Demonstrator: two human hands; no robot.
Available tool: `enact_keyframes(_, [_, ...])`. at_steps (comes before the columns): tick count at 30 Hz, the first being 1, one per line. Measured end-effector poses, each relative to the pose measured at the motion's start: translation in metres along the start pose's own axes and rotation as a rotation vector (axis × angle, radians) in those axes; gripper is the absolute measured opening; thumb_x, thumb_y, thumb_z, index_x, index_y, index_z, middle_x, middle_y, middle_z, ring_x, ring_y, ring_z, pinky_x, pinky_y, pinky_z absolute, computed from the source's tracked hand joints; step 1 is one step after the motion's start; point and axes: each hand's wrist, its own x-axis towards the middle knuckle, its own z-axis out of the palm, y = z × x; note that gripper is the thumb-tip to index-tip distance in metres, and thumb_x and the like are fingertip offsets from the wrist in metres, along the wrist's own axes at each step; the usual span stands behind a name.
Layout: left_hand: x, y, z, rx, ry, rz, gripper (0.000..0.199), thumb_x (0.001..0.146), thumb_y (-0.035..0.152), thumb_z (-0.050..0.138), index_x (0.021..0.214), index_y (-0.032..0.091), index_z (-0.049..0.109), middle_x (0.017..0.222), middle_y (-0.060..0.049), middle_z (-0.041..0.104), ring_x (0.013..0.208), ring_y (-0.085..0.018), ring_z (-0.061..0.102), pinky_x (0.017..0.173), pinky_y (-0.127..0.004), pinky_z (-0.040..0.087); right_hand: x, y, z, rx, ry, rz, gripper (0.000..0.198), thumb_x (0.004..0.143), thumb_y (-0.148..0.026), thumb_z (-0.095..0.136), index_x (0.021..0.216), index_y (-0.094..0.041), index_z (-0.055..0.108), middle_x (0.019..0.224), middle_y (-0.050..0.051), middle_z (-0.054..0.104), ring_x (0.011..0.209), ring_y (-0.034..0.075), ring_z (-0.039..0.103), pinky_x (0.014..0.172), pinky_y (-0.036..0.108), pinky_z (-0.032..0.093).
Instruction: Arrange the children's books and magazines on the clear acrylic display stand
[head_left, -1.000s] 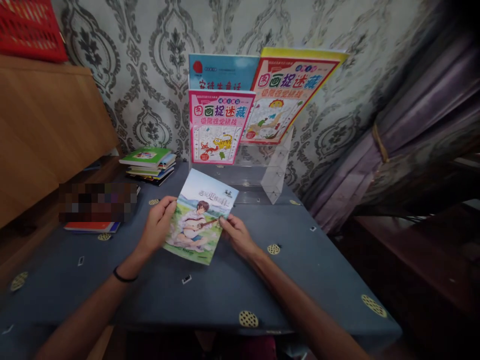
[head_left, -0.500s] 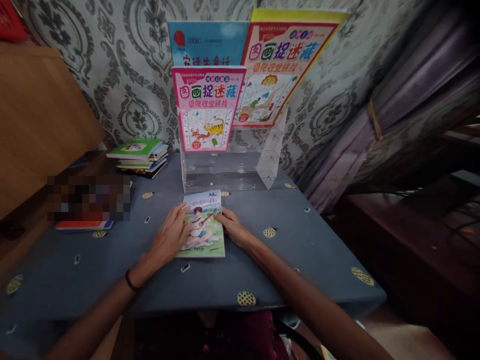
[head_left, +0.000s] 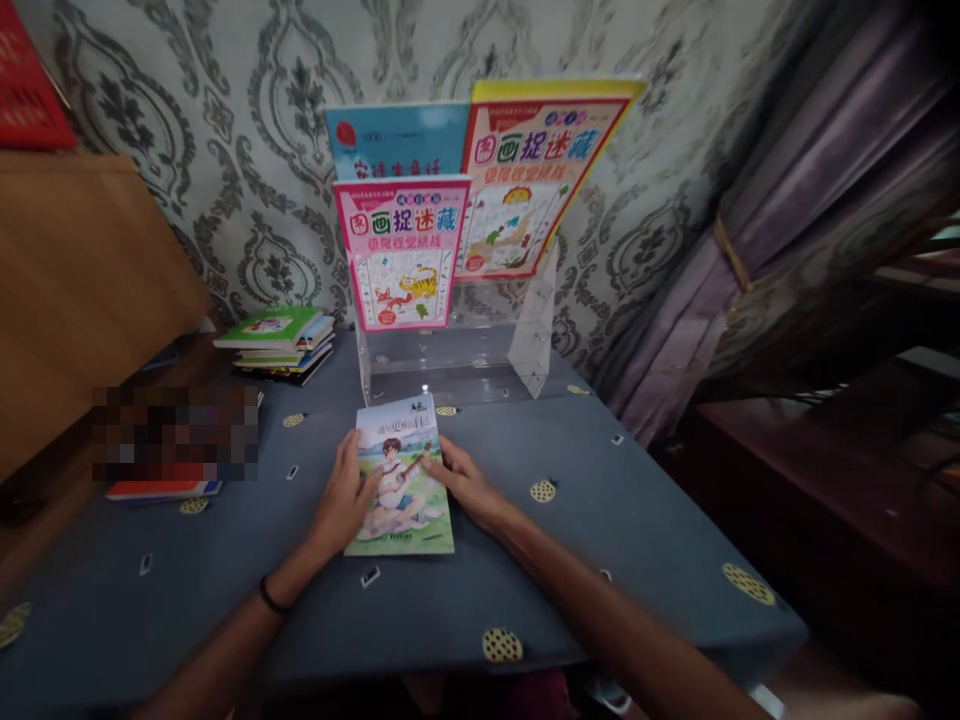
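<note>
In front of the clear rack (head_left: 534, 358), the guitarist-cover book (head_left: 401, 485), long axis pointing rackward, sits between left hand (head_left: 346, 496) and right hand (head_left: 466, 480), both partly curled, gripping its long sides.

- Dim, muted light overall; its source lies out of view;
- wallpaper (head_left: 420, 50) palest near the top middle; bench (head_left: 600, 560) in flat, bluish gloom;
- deep shadow below the curtain (head_left: 810, 200); top right corner nearly black;
- small glints on the clear stand (head_left: 534, 355);
- guitar-cover book (head_left: 409, 515) fairly legible, smallest print soft;
- pixelated patch (head_left: 176, 435) masking detail at left;
- outer edges stretched and blurred
</note>
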Motion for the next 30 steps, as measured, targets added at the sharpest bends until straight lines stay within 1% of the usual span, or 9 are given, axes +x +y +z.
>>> enact_keyframes(2, [0.008, 0.005, -0.008, -0.233, 0.025, -0.098, 0.058, 0.096, 0.044, 0.050, 0.145, 0.015, 0.040, 0.144, -0.020, 0.054, 0.135, -0.031, 0.052, 0.110, -0.051, 0.045, -0.001, -0.005, 0.002, -0.007, -0.028, -0.034, 0.051, 0.081, -0.053, 0.077, 0.119, -0.022, 0.063, 0.120, 0.009, 0.072, 0.105, 0.026, 0.070, 0.087, 0.040, 0.058])
enact_keyframes(4, [0.014, 0.017, -0.018, -0.448, 0.004, -0.194, 0.052, 0.095, 0.049, 0.052, 0.134, 0.015, 0.050, 0.129, -0.015, 0.066, 0.118, -0.028, 0.064, 0.099, -0.045, 0.053, -0.003, -0.012, 0.005, -0.028, -0.056, -0.072, 0.052, 0.083, -0.054, 0.075, 0.122, -0.023, 0.062, 0.121, 0.009, 0.071, 0.105, 0.026, 0.070, 0.088, 0.040, 0.058])
enact_keyframes(7, [0.017, 0.041, -0.033, -0.559, 0.057, -0.231, 0.046, 0.093, 0.054, 0.053, 0.118, 0.016, 0.057, 0.110, -0.010, 0.072, 0.098, -0.024, 0.070, 0.081, -0.035, 0.058, -0.005, -0.022, 0.009, -0.078, -0.085, -0.138, 0.051, 0.087, -0.057, 0.071, 0.124, -0.023, 0.062, 0.120, 0.008, 0.071, 0.105, 0.025, 0.069, 0.091, 0.041, 0.057])
enact_keyframes(10, [0.012, 0.051, -0.040, -0.437, 0.159, -0.145, 0.038, 0.096, 0.052, 0.049, 0.114, 0.019, 0.058, 0.105, -0.006, 0.071, 0.095, -0.021, 0.068, 0.078, -0.030, 0.056, -0.007, -0.029, 0.010, -0.187, -0.092, -0.196, 0.047, 0.091, -0.057, 0.066, 0.123, -0.023, 0.064, 0.118, 0.007, 0.071, 0.108, 0.025, 0.067, 0.094, 0.042, 0.056])
enact_keyframes(12, [0.005, 0.049, -0.041, -0.350, 0.159, -0.100, 0.035, 0.097, 0.050, 0.047, 0.112, 0.020, 0.057, 0.104, -0.006, 0.071, 0.092, -0.020, 0.067, 0.078, -0.029, 0.055, -0.009, -0.030, 0.009, -0.268, -0.095, -0.232, 0.046, 0.094, -0.057, 0.061, 0.124, -0.023, 0.064, 0.116, 0.007, 0.071, 0.109, 0.025, 0.067, 0.093, 0.042, 0.057])
enact_keyframes(19, [-0.024, 0.024, -0.042, -0.269, -0.085, -0.063, 0.035, 0.098, 0.047, 0.048, 0.118, 0.021, 0.055, 0.109, -0.009, 0.072, 0.097, -0.023, 0.069, 0.083, -0.033, 0.057, -0.017, -0.032, -0.003, -0.533, -0.167, -0.300, 0.043, 0.101, -0.053, 0.049, 0.130, -0.024, 0.063, 0.123, 0.008, 0.070, 0.110, 0.025, 0.066, 0.098, 0.042, 0.054])
enact_keyframes(24, [-0.026, 0.011, -0.052, -0.156, -0.198, -0.025, 0.031, 0.095, 0.051, 0.051, 0.101, 0.022, 0.062, 0.087, -0.005, 0.074, 0.076, -0.022, 0.069, 0.071, -0.031, 0.056, -0.026, -0.051, -0.010, -0.678, -0.257, -0.271, 0.039, 0.103, -0.049, 0.047, 0.131, -0.025, 0.062, 0.123, 0.006, 0.071, 0.108, 0.024, 0.067, 0.096, 0.039, 0.054])
enact_keyframes(27, [-0.019, 0.011, -0.062, -0.081, -0.225, 0.011, 0.033, 0.096, 0.051, 0.048, 0.088, 0.023, 0.063, 0.078, -0.003, 0.072, 0.069, -0.021, 0.066, 0.064, -0.028, 0.053, -0.023, -0.065, -0.012, -0.787, -0.295, -0.262, 0.036, 0.103, -0.049, 0.047, 0.120, -0.024, 0.068, 0.112, 0.005, 0.073, 0.100, 0.023, 0.068, 0.090, 0.037, 0.055])
enact_keyframes(30, [-0.008, 0.020, -0.071, -0.047, -0.213, 0.046, 0.036, 0.097, 0.050, 0.044, 0.093, 0.022, 0.067, 0.078, -0.003, 0.071, 0.068, -0.020, 0.065, 0.065, -0.028, 0.051, -0.014, -0.077, -0.011, -0.813, -0.310, -0.265, 0.039, 0.104, -0.050, 0.045, 0.114, -0.021, 0.069, 0.099, 0.004, 0.073, 0.077, 0.018, 0.065, 0.071, 0.031, 0.056])
